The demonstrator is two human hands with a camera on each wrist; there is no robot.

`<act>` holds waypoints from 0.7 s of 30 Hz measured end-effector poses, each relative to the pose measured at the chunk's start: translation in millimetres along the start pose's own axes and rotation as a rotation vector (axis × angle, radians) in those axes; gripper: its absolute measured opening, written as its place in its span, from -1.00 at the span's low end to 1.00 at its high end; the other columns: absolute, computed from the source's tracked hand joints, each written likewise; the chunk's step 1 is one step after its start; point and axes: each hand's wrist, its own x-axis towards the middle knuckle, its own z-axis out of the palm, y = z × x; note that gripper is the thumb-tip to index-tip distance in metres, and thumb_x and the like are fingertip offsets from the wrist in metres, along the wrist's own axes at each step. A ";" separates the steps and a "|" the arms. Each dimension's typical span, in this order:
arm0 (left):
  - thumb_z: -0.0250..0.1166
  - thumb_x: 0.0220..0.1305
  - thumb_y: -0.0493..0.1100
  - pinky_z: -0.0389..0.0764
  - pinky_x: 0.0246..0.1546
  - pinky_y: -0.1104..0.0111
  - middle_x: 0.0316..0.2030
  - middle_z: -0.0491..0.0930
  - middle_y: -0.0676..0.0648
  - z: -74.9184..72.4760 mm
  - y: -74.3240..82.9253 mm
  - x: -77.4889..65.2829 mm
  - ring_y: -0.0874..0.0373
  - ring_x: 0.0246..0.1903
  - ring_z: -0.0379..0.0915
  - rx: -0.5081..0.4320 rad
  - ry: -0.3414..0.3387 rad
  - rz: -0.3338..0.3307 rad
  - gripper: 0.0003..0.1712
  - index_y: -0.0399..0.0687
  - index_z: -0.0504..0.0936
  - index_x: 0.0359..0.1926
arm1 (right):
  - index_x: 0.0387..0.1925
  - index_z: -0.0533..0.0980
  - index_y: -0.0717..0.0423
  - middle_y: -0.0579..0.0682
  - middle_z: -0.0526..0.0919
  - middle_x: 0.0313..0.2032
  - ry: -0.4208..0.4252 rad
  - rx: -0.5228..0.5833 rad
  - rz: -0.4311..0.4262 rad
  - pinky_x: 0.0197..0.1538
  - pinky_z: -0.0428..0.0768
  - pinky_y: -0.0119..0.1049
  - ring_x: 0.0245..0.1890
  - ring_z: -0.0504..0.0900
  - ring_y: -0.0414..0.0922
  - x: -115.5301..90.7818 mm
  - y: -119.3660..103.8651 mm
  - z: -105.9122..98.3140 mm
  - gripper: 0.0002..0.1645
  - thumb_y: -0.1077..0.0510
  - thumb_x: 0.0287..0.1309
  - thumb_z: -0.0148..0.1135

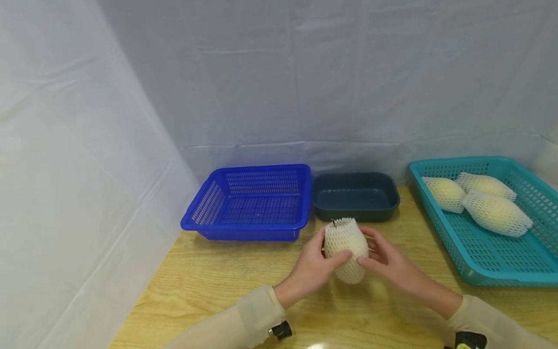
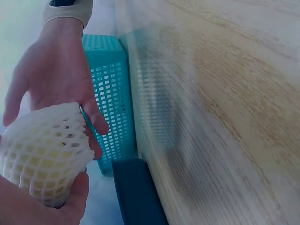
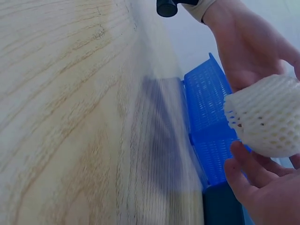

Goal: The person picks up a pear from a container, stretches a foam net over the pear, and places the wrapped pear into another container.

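Note:
A pale yellow pear (image 1: 347,252) in a white foam net stands upright between the two hands, above the table, its dark stem showing at the net's open top. My left hand (image 1: 315,264) holds it from the left, thumb across the front. From the right, my right hand (image 1: 394,266) holds it, with the thumb at the net's front and the fingers at its side. In the left wrist view, the net (image 2: 44,154) covers part of the right hand (image 2: 58,70). The right wrist view has the netted pear (image 3: 269,117) at its right edge.
A blue basket (image 1: 257,227) stands at the back left, beside a dark green tray (image 1: 355,214). At the right, a teal basket (image 1: 501,261) holds several netted fruits (image 1: 497,213). White sheeting (image 1: 327,87) rises behind the wooden table (image 1: 209,271).

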 end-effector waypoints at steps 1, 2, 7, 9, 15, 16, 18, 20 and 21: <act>0.35 0.32 -0.05 0.66 -0.05 0.32 0.13 0.55 -0.17 -0.3 0.0 -0.2 0.09 0.03 0.55 0.000 0.002 -0.003 -0.31 -0.08 0.34 0.39 | 0.51 -0.01 0.22 0.49 0.31 0.33 -0.006 -0.003 -0.011 0.06 0.63 -0.28 0.24 0.54 0.03 -0.3 0.0 -1.2 -0.25 0.21 0.47 0.07; 0.33 0.34 -0.05 0.66 -0.03 0.30 0.15 0.54 -0.19 -0.7 0.1 -0.3 0.06 0.05 0.55 -0.002 0.003 -0.003 -0.31 -0.09 0.33 0.40 | 0.51 -0.01 0.23 0.50 0.32 0.33 -0.012 -0.006 -0.020 0.07 0.63 -0.29 0.22 0.56 -0.07 -0.4 0.0 -2.3 -0.28 0.21 0.49 0.04; 0.27 0.40 -0.06 0.62 0.08 0.24 0.18 0.54 -0.21 -1.8 0.5 -0.2 -0.02 0.13 0.53 -0.004 0.009 -0.006 -0.34 -0.09 0.32 0.43 | 0.53 -0.03 0.25 0.52 0.29 0.34 -0.042 0.002 -0.027 0.02 0.65 -0.25 0.10 0.58 -0.34 1.4 0.6 -6.2 -0.32 0.20 0.54 -0.07; 0.24 0.42 -0.04 0.60 0.12 0.23 0.19 0.54 -0.19 -2.3 0.6 -0.1 -0.01 0.15 0.52 0.004 0.011 -0.004 -0.36 -0.08 0.32 0.42 | 0.55 -0.06 0.24 0.51 0.24 0.38 -0.055 0.004 -0.008 0.02 0.65 -0.24 0.11 0.57 -0.35 2.2 0.2 -6.7 -0.30 0.17 0.56 -0.09; 0.20 0.45 0.01 0.56 0.18 0.18 0.20 0.53 -0.16 -4.1 -0.2 0.1 0.03 0.19 0.47 0.012 0.016 -0.016 -0.39 -0.04 0.34 0.42 | 0.58 -0.15 0.23 0.49 0.13 0.44 -0.083 0.047 0.062 0.10 0.61 -0.30 0.14 0.52 -0.41 1.3 -1.9 -7.3 -0.23 0.11 0.57 -0.09; 0.19 0.45 0.01 0.55 0.18 0.17 0.18 0.53 -0.15 -4.1 -0.3 -0.2 0.04 0.18 0.46 0.015 0.020 -0.019 -0.40 -0.03 0.34 0.42 | 0.58 -0.15 0.23 0.49 0.15 0.43 -0.081 0.053 0.059 0.10 0.60 -0.30 0.14 0.52 -0.40 0.9 -1.9 -7.2 -0.23 0.12 0.56 -0.09; 0.18 0.45 0.02 0.53 0.19 0.15 0.16 0.53 -0.14 -4.4 -0.6 -0.3 0.05 0.16 0.45 0.020 0.026 -0.027 -0.41 -0.01 0.35 0.41 | 0.58 -0.14 0.26 0.50 0.20 0.40 -0.070 0.059 0.049 0.09 0.60 -0.32 0.14 0.52 -0.39 0.2 -2.5 -6.3 -0.23 0.15 0.55 -0.07; 0.17 0.46 0.02 0.52 0.19 0.14 0.15 0.54 -0.14 -4.5 -1.0 0.0 0.05 0.16 0.45 0.016 0.024 -0.031 -0.42 -0.01 0.34 0.40 | 0.57 -0.11 0.26 0.49 0.24 0.38 -0.044 0.051 0.045 0.08 0.61 -0.33 0.13 0.53 -0.37 -0.1 -3.5 -5.0 -0.23 0.15 0.54 -0.04; 0.17 0.46 0.03 0.52 0.19 0.15 0.15 0.54 -0.13 -4.6 -1.0 0.1 0.06 0.16 0.46 0.014 0.023 -0.035 -0.42 -0.02 0.34 0.40 | 0.57 -0.09 0.26 0.47 0.27 0.37 -0.027 0.043 0.049 0.07 0.61 -0.33 0.14 0.54 -0.34 -0.2 -3.8 -4.2 -0.23 0.15 0.53 -0.03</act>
